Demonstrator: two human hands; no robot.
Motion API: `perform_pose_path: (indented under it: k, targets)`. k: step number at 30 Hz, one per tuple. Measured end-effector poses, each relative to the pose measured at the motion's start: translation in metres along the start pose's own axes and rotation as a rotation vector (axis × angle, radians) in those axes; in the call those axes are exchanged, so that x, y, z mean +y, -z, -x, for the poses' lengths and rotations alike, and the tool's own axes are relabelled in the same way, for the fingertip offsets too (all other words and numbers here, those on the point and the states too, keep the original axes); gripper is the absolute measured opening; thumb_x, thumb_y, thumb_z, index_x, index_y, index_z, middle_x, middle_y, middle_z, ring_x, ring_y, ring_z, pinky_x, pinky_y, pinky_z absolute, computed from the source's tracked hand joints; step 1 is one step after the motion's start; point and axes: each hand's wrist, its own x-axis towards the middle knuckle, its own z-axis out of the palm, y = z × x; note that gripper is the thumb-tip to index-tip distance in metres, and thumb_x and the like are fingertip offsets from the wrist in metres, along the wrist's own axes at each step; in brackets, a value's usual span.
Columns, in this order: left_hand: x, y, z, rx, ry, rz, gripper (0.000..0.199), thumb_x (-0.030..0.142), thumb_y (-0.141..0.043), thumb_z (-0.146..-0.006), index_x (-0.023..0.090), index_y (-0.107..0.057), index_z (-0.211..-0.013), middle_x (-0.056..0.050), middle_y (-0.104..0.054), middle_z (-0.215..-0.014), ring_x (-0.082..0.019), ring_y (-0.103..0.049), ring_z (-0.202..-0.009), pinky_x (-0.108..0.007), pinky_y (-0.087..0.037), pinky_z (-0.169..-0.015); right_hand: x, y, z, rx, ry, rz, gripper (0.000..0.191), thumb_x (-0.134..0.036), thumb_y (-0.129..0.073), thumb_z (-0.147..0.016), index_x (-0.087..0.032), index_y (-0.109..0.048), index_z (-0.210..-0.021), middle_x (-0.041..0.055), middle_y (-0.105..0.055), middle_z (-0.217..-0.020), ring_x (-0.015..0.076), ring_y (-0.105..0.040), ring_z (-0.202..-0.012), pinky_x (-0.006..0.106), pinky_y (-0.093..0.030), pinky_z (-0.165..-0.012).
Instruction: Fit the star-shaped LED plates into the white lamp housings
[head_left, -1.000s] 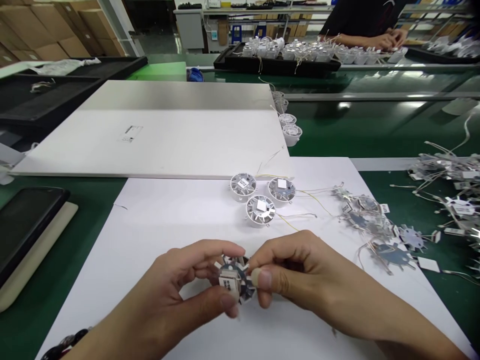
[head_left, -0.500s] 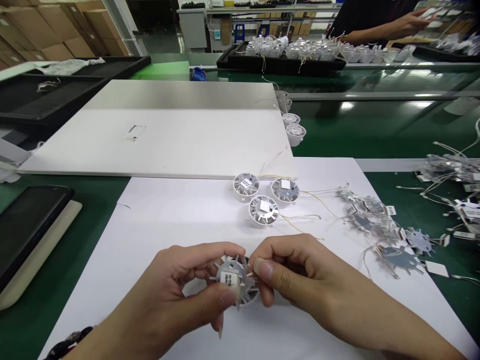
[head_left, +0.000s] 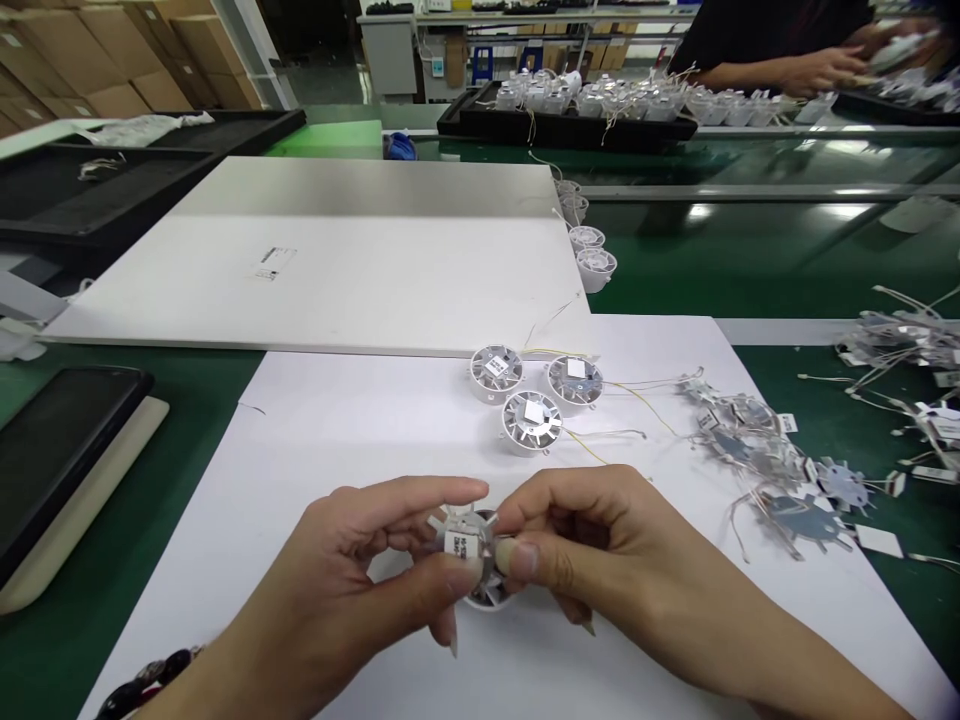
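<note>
Head view: left hand (head_left: 349,575) and right hand (head_left: 600,550) pinched the light, fragile-looking white slotted housing (head_left: 466,545) by its rim.

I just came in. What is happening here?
A person holds a round white slotted housing with a labelled metal plate between the left hand and right hand, above a white sheet. Three similar housings with thin wires stand on the sheet, beside loose star-shaped metal plates. Farther back, a co-worker's hand is near a black tray of white housings.
</note>
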Motion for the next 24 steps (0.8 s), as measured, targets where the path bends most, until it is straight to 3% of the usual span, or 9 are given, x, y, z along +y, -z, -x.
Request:
perform_pose_path:
  k: [3, 8, 14, 19, 24]
  targets:
    - [-0.001, -0.002, 0.0, -0.019, -0.028, 0.055, 0.022, 0.033, -0.087, -0.099, 0.043, -0.084, -0.118, 0.008, -0.078, -0.074, -0.008, -0.075, -0.065, -0.011, -0.062, -0.069, -0.002, 0.001, -0.001, 0.012, -0.029, 0.008, 0.026, -0.034, -0.084, -0.101, -0.016, -0.078, -0.083, -0.0012, -0.072, -0.076, 0.0073, -0.047, -0.057, 0.02, -0.036, -0.05]
    - [0.0, -0.002, 0.001, -0.073, -0.025, 0.079, 0.011, 0.027, -0.084, -0.101, 0.037, -0.085, -0.107, 0.006, -0.08, -0.078, -0.01, -0.078, -0.072, -0.015, -0.066, -0.071, -0.003, 0.002, 0.001, 0.005, -0.066, -0.027, 0.023, -0.034, -0.088, -0.098, -0.017, -0.079, -0.085, -0.0014, -0.071, -0.077, 0.0075, -0.049, -0.06, 0.019, -0.038, -0.052]
    - [0.0, 0.001, 0.001, -0.049, 0.007, 0.073, 0.004, 0.031, -0.088, -0.098, 0.03, -0.085, -0.101, 0.004, -0.083, -0.082, -0.013, -0.081, -0.081, -0.02, -0.068, -0.08, 0.002, 0.009, 0.0, -0.108, -0.094, -0.011, 0.026, -0.03, -0.068, -0.109, -0.016, -0.078, -0.089, 0.0013, -0.07, -0.083, 0.0088, -0.051, -0.063, 0.018, -0.041, -0.053]
    - [0.0, 0.004, 0.001, -0.108, 0.064, 0.134, 0.004, 0.03, -0.088, -0.098, 0.031, -0.086, -0.101, 0.004, -0.085, -0.089, -0.01, -0.079, -0.075, -0.013, -0.065, -0.071, -0.001, 0.011, 0.004, -0.099, -0.15, 0.059, 0.026, -0.033, -0.068, -0.109, -0.016, -0.075, -0.09, 0.0001, -0.067, -0.08, 0.0096, -0.05, -0.062, 0.019, -0.041, -0.053]
    - [0.003, 0.003, -0.003, -0.085, 0.05, -0.053, 0.02, 0.021, -0.085, -0.097, 0.037, -0.089, -0.108, 0.006, -0.084, -0.088, -0.007, -0.073, -0.066, -0.01, -0.062, -0.064, -0.007, 0.011, 0.008, -0.009, -0.101, 0.293, 0.033, -0.03, -0.061, -0.113, -0.019, -0.067, -0.082, -0.0018, -0.062, -0.078, 0.0128, -0.053, -0.075, 0.022, -0.042, -0.068]
